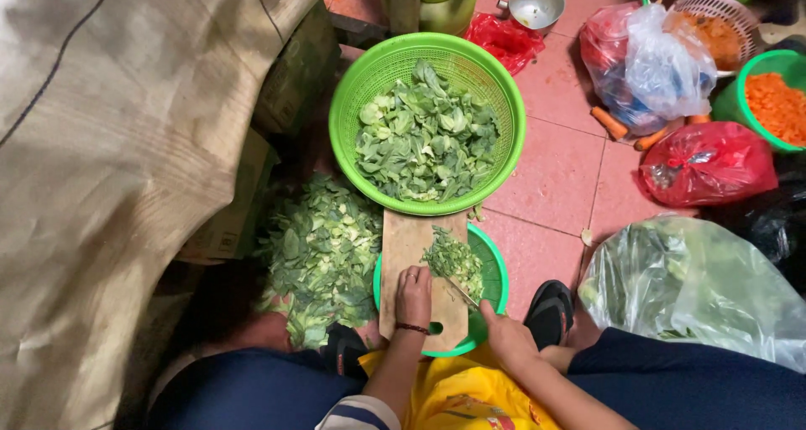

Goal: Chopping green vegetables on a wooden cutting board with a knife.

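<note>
You were chopping greens on a board.
The chopped greens (453, 260) lay on the wooden board (405, 243) over a green basin (495, 275); your left hand (413, 296) pressed flat, fingers spread narrow, while your right hand (506, 336) gripped the knife (461, 294). A green basket (353, 86) of leaves stood just beyond.

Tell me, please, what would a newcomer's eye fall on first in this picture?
First the big green basket of leafy greens, top centre on the red tile floor. Below it, a wooden board lies across a green bowl; the left hand presses on the board while the right hand works a knife beside chopped greens. A loose leaf pile lies to the left, bags at right.
</note>
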